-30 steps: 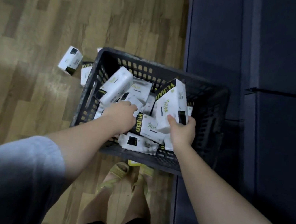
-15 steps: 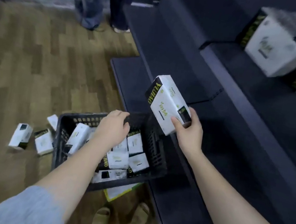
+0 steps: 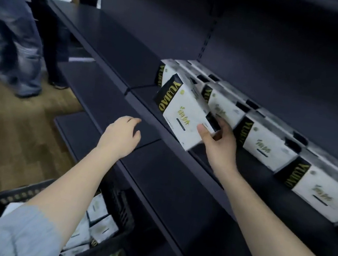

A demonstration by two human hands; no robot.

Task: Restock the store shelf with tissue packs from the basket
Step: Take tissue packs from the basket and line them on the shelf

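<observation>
My right hand (image 3: 219,142) grips a white and black tissue pack (image 3: 182,110) by its lower right corner, held tilted at the front edge of the dark shelf (image 3: 143,100). Several like packs (image 3: 269,140) stand in a row on that shelf to its right. My left hand (image 3: 122,134) hovers with loosely curled fingers, holding nothing, over the shelf below. The black basket (image 3: 22,193) with more tissue packs (image 3: 102,227) sits on the floor at the bottom left, partly hidden by my left arm.
Two people (image 3: 25,25) stand in the aisle at the upper left on the wooden floor (image 3: 8,136). The shelf unit has a lower dark shelf (image 3: 177,184) and a back panel (image 3: 264,43). The left stretch of the upper shelf (image 3: 111,40) is bare.
My right hand has lifted the pack from above the basket up to the shelf. My left hand has left the basket and risen beside the lower shelf. The view has swung upward.
</observation>
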